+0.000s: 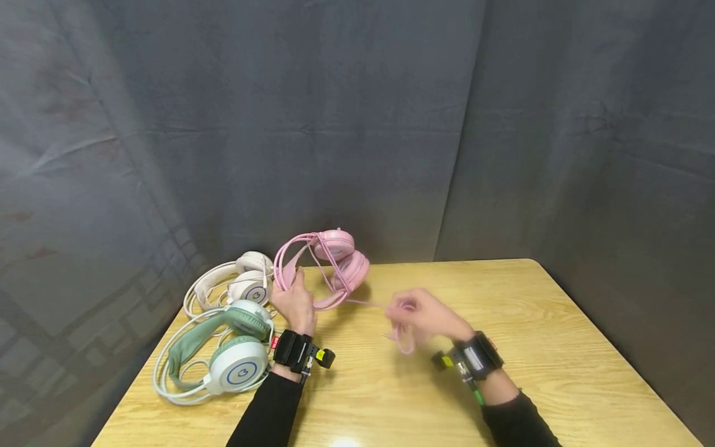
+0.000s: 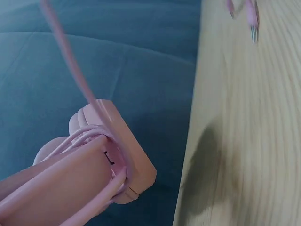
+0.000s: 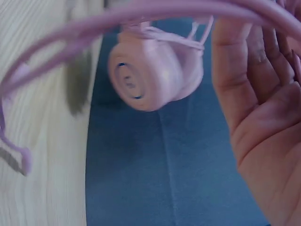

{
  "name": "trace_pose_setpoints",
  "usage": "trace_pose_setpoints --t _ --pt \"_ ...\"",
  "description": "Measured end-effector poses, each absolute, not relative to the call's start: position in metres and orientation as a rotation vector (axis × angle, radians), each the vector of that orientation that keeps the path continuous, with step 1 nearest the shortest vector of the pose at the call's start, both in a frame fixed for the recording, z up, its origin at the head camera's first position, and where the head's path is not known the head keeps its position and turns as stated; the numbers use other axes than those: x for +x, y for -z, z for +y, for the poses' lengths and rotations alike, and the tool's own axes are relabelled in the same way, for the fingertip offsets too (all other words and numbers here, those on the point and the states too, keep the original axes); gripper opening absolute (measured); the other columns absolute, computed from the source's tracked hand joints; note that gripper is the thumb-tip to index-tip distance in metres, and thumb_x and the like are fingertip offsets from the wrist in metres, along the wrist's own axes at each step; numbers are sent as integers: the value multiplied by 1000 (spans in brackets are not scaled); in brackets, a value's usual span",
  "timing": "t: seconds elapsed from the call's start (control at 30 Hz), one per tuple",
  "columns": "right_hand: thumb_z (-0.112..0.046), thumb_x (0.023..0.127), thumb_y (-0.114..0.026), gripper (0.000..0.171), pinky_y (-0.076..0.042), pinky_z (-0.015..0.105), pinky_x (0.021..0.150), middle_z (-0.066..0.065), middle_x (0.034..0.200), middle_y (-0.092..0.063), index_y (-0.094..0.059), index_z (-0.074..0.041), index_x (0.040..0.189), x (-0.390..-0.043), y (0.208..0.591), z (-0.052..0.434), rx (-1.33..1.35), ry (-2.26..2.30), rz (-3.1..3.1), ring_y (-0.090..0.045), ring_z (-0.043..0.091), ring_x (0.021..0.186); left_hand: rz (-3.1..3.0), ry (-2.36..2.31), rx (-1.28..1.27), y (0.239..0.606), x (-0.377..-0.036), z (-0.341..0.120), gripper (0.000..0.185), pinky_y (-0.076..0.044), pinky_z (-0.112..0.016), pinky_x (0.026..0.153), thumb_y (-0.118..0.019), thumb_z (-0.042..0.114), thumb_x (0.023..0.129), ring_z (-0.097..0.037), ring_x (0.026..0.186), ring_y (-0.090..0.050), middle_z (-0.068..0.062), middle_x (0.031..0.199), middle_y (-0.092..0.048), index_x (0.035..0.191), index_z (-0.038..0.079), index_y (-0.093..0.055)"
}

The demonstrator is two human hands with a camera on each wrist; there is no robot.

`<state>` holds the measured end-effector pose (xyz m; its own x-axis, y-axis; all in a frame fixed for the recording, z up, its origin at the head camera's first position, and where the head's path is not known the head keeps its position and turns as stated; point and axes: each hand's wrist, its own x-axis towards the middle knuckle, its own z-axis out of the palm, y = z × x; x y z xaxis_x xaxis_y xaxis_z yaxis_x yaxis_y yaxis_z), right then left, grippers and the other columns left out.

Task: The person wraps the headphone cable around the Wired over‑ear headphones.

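Near the far edge of the tabletop point(image 1: 558, 372), the left hand point(image 1: 295, 308) grips the raised pink headphones point(image 1: 335, 245) by the headband, seemingly steadying them while the right hand point(image 1: 424, 313) holds their cable point(image 3: 188, 7) out rightward. White headphones point(image 1: 246, 287) and green headphones point(image 1: 237, 371) lie toward the left edge, apparently leaving both hands room.
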<state>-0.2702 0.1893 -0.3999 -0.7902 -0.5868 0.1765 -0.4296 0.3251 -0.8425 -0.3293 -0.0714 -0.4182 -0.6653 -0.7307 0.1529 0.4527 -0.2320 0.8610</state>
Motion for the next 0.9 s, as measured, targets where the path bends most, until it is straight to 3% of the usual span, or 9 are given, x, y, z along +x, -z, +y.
trace_pose_setpoints --t 0.07,0.13,0.33,0.53,0.7,0.8,0.9 --pt "-28 98 -58 22 -55 45 50 9 74 -68 -64 -9 88 -268 396 190 -955 1545 2359 -66 33 59 -1267 1908 351 418 -330 -71 32 -55 -21 82 -74 0 79 -9 89 -68 -17 108 -72 110 0 -69" --pt "-25 98 -57 23 -54 47 47 10 74 -68 -63 -5 90 -269 394 193 -944 1616 2338 -66 33 59 -1299 1848 335 417 -331 -71 31 -56 -23 82 -77 1 77 -9 88 -69 -18 105 -72 107 -1 -70" --pt "-26 100 -54 22 -54 36 53 8 84 -71 -62 -7 92 -275 394 200 -927 1787 2370 -67 25 74 -1454 1659 241 420 -327 -67 23 -52 -18 68 -81 7 75 -6 70 -64 -15 86 -73 95 1 -72" --pt "-21 104 -44 18 -54 26 57 2 77 -64 -51 -8 95 -281 396 203 -882 2059 2089 -66 15 67 -1627 1505 146 419 -318 -57 19 -46 -25 60 -82 11 72 -12 61 -55 -11 70 -68 82 1 -69" --pt "-22 105 -41 13 -41 16 45 -8 70 -48 -47 -13 99 -283 395 208 -826 2155 1897 -47 2 54 -1766 1481 46 418 -313 -52 16 -46 -33 59 -77 9 71 -19 61 -55 -11 70 -67 82 2 -68" --pt "-25 105 -43 15 -32 17 39 -8 67 -45 -51 -13 103 -283 393 213 -766 2120 1972 -39 2 51 -1826 1522 22 417 -312 -54 13 -44 -31 58 -73 4 69 -18 60 -53 -7 67 -64 81 3 -67" --pt "-26 104 -46 18 -32 20 37 -6 66 -42 -55 -10 108 -285 387 219 -728 2037 2177 -37 4 49 -1855 1674 39 416 -314 -59 11 -40 -26 52 -70 1 69 -12 56 -48 2 61 -55 78 4 -65"
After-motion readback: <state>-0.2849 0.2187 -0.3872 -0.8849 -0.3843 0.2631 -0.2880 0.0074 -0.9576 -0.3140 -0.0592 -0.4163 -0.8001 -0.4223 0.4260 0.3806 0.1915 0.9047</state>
